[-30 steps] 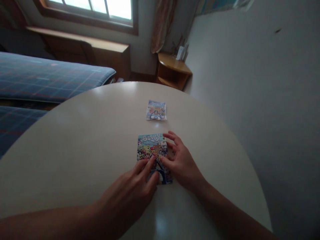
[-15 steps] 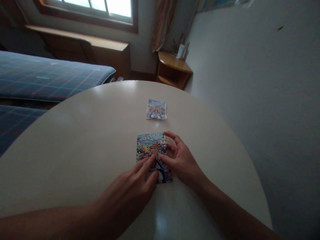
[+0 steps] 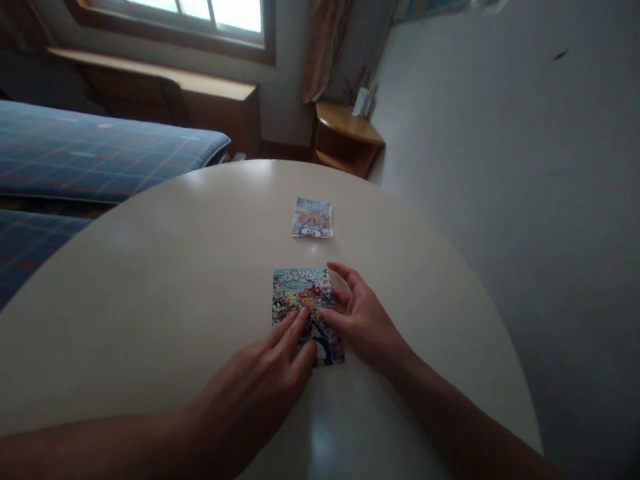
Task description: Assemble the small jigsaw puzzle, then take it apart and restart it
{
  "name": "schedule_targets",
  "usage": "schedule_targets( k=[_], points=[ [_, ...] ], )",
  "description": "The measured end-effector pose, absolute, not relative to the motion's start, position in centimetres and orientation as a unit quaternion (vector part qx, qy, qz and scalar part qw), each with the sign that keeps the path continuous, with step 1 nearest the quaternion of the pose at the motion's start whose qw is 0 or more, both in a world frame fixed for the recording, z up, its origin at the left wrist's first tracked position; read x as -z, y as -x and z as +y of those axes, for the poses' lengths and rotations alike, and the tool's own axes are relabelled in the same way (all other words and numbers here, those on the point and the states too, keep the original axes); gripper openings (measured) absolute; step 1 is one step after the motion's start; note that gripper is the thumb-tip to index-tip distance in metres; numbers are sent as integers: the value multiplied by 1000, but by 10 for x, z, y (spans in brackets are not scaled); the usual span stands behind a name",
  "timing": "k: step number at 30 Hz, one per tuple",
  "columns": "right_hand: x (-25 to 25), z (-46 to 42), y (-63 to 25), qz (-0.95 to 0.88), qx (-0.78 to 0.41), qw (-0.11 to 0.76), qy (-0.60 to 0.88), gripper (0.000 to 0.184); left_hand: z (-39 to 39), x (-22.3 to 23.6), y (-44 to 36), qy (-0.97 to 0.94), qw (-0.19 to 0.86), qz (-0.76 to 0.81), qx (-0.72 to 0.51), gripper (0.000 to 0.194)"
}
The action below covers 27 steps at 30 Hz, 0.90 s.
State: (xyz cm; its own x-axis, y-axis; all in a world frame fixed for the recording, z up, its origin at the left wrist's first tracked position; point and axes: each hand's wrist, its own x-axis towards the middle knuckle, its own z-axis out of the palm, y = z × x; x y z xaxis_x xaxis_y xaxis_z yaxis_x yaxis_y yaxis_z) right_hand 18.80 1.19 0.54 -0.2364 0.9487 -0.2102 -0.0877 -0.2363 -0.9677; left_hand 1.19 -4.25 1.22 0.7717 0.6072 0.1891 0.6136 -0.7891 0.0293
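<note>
Multicoloured puzzle (image 3: 299, 292) lies flat on the cream counter (image 3: 175, 293), left hand (image 3: 270, 370) slanting palm-down, straight, released fingers (image 3: 296, 328) resting on it; right hand (image 3: 364, 321) arches by its right edge, fingers spread, unclenched

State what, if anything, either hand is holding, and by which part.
Neither hand clearly grips anything: the colourful printed square lies on the table, the right hand at its right edge, the left hand over its lower left part.
</note>
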Motion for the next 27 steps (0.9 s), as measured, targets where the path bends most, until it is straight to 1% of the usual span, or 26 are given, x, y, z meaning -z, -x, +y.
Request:
schedule_targets(
  k=[6, 10, 15, 18, 22, 24, 27],
  points=[
    [-9, 11, -189, -485, -605, 387, 500, 77, -46, -10, -15, 930, 29, -344, 126, 24],
    [-10, 13, -192, -492, -588, 376, 521, 79, -47, -7, -16, 921, 50, -355, 152, 27],
    [-11, 14, -200, -538, -527, 341, 563, 78, -45, -6, -15, 928, 49, -340, 144, 19],
    [-14, 14, -207, -609, -442, 327, 572, 67, -45, -6, -15, 927, 48, -343, 141, 20],
    [-19, 14, -213, -733, -303, 291, 534, 36, -45, -6, -16, 923, 60, -350, 148, 25],
    [-21, 14, -213, -786, -261, 257, 498, 24, -45, -5, -17, 922, 63, -352, 150, 27],
    [-22, 14, -212, -821, -235, 223, 471, 19, -46, -2, -17, 919, 61, -359, 150, 29]
  ],
)
